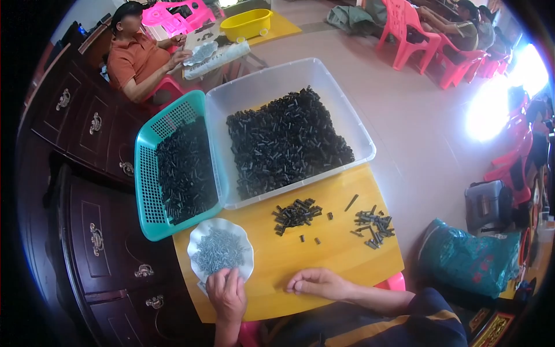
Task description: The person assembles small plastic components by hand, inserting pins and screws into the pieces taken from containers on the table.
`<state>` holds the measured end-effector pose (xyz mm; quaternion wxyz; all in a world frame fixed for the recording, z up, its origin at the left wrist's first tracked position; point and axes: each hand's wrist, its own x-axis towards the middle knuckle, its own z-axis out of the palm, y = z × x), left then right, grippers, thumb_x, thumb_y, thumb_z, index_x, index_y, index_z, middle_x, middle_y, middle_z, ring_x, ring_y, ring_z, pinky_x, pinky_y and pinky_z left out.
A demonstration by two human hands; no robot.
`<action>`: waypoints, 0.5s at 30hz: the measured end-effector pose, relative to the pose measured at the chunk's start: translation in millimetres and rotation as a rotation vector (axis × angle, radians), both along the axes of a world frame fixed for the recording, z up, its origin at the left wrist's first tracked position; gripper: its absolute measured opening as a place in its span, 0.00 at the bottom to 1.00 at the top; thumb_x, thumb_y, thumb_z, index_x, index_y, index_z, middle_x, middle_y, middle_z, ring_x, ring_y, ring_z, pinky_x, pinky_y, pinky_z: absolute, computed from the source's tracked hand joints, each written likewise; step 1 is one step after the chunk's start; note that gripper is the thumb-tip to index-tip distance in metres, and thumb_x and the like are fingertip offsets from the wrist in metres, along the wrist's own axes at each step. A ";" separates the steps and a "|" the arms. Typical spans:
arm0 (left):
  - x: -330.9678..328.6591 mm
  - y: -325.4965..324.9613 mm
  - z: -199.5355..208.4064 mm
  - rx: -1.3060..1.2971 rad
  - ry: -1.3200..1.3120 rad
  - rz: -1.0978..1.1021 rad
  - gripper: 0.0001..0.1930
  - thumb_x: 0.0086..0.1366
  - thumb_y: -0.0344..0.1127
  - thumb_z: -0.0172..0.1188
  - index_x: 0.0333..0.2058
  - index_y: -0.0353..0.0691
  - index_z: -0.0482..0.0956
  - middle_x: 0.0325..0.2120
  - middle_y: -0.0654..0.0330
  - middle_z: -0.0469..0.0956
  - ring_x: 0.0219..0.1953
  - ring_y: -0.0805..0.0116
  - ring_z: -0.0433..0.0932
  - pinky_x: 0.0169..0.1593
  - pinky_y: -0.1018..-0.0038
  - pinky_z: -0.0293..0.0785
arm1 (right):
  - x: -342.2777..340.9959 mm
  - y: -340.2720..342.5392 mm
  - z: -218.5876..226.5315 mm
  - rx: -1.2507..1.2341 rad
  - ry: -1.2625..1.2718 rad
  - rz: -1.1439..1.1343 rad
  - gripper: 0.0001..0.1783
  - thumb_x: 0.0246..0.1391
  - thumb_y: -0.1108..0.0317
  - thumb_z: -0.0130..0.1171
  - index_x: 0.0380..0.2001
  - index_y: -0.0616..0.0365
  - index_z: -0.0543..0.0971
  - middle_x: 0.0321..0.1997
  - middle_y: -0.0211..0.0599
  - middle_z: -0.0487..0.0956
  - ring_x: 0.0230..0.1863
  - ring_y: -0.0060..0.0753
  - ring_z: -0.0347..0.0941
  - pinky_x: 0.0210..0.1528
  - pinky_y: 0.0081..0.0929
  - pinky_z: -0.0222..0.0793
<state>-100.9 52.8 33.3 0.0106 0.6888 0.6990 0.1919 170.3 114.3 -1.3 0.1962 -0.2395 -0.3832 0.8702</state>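
My left hand (228,294) reaches over the near rim of a white scalloped plate (197,231). Its fingertips are drawn together at the edge of a heap of thin silvery metal pins (218,250); anything between them is too small to make out. My right hand (321,284) rests low over the yellow tabletop (272,263), fingers curled with the thumb against them, and whatever they may hold is hidden. Beyond it lies a pile of short black plastic pieces (296,215). Further right is a looser group of longer black pieces (376,226), with several single pieces scattered between.
Past the table's far edge stand a translucent bin (347,165) and a green perforated basket (151,225), both filled with black pieces. Dark wooden drawers (104,231) border the left. A co-worker (139,58) sits at the far left. A teal bag (468,254) lies right.
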 end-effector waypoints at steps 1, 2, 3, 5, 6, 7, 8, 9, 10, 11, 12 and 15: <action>0.1 0.4 0.9 0.000 0.003 -0.006 0.13 0.59 0.30 0.64 0.44 0.37 0.83 0.39 0.54 0.76 0.42 0.50 0.75 0.48 0.56 0.70 | 0.0 0.4 0.1 0.000 0.006 0.000 0.13 0.74 0.66 0.52 0.50 0.63 0.79 0.47 0.28 0.80 0.49 0.18 0.72 0.57 0.21 0.68; 0.1 0.5 0.8 -0.002 0.001 -0.004 0.13 0.59 0.30 0.64 0.44 0.37 0.83 0.39 0.54 0.76 0.42 0.50 0.75 0.48 0.56 0.70 | 0.1 1.3 0.1 0.001 0.011 0.001 0.13 0.74 0.66 0.52 0.50 0.63 0.79 0.47 0.28 0.80 0.49 0.18 0.72 0.57 0.21 0.68; 0.0 0.4 0.5 -0.003 0.001 0.002 0.13 0.59 0.30 0.64 0.44 0.37 0.83 0.39 0.54 0.76 0.42 0.50 0.74 0.48 0.56 0.70 | 0.0 1.9 0.2 -0.002 0.009 0.003 0.13 0.74 0.66 0.52 0.50 0.63 0.79 0.47 0.28 0.80 0.49 0.18 0.72 0.57 0.21 0.68; 0.2 0.5 -0.1 -0.005 -0.004 0.011 0.13 0.59 0.30 0.64 0.44 0.37 0.83 0.39 0.54 0.76 0.42 0.50 0.74 0.48 0.56 0.70 | -0.6 2.2 1.0 0.008 -0.004 0.004 0.13 0.74 0.66 0.52 0.50 0.63 0.79 0.47 0.28 0.80 0.49 0.18 0.72 0.57 0.21 0.68; 0.3 0.7 -0.3 -0.002 -0.007 0.024 0.13 0.59 0.30 0.64 0.43 0.37 0.83 0.39 0.54 0.75 0.43 0.50 0.74 0.48 0.56 0.70 | -0.8 2.2 0.9 0.006 -0.008 0.006 0.13 0.74 0.66 0.52 0.50 0.63 0.79 0.47 0.28 0.80 0.49 0.18 0.72 0.57 0.21 0.68; 0.4 1.0 -0.5 0.002 -0.010 0.038 0.13 0.59 0.30 0.64 0.43 0.38 0.83 0.39 0.54 0.75 0.43 0.50 0.74 0.48 0.56 0.70 | -1.1 2.4 0.4 0.009 -0.004 0.002 0.13 0.74 0.66 0.52 0.50 0.63 0.79 0.47 0.28 0.80 0.48 0.18 0.72 0.57 0.21 0.68; 0.6 1.6 -0.6 0.001 -0.015 0.043 0.13 0.59 0.30 0.64 0.43 0.38 0.83 0.39 0.54 0.75 0.43 0.50 0.74 0.48 0.56 0.70 | -0.5 3.3 0.2 0.013 -0.001 0.000 0.12 0.74 0.66 0.52 0.50 0.63 0.79 0.47 0.28 0.80 0.48 0.18 0.72 0.57 0.21 0.68; 0.0 2.2 -0.3 0.008 -0.013 0.038 0.12 0.59 0.30 0.64 0.43 0.37 0.83 0.38 0.54 0.75 0.43 0.50 0.74 0.48 0.56 0.69 | -0.3 4.4 1.4 0.014 -0.006 0.005 0.12 0.74 0.66 0.52 0.50 0.63 0.79 0.47 0.28 0.80 0.48 0.18 0.72 0.57 0.21 0.68; -0.4 1.9 -0.4 0.016 -0.012 0.033 0.12 0.59 0.30 0.63 0.43 0.37 0.83 0.38 0.54 0.75 0.43 0.49 0.73 0.48 0.56 0.69 | -0.4 5.6 3.1 0.009 -0.017 0.006 0.12 0.73 0.66 0.52 0.49 0.63 0.79 0.47 0.28 0.80 0.48 0.18 0.72 0.56 0.21 0.68; -1.0 1.2 -1.0 0.018 -0.015 0.038 0.12 0.59 0.30 0.63 0.43 0.37 0.83 0.38 0.54 0.75 0.43 0.49 0.73 0.48 0.56 0.69 | -1.0 7.0 4.0 0.006 -0.027 0.006 0.12 0.73 0.66 0.52 0.49 0.62 0.79 0.47 0.28 0.80 0.48 0.18 0.72 0.56 0.21 0.68; -1.6 0.3 -1.8 0.012 -0.017 0.040 0.12 0.59 0.30 0.63 0.42 0.37 0.83 0.38 0.54 0.75 0.43 0.50 0.73 0.48 0.56 0.69 | -1.3 7.9 3.9 0.008 -0.031 0.010 0.12 0.73 0.66 0.52 0.49 0.62 0.79 0.47 0.28 0.80 0.48 0.18 0.72 0.56 0.21 0.68; -2.5 -1.6 -3.8 0.012 -0.027 0.051 0.12 0.59 0.31 0.63 0.42 0.37 0.83 0.38 0.54 0.74 0.43 0.50 0.73 0.48 0.56 0.69 | -1.9 8.9 1.5 -0.024 -0.029 0.011 0.12 0.73 0.67 0.51 0.49 0.62 0.79 0.47 0.28 0.80 0.48 0.18 0.72 0.56 0.21 0.68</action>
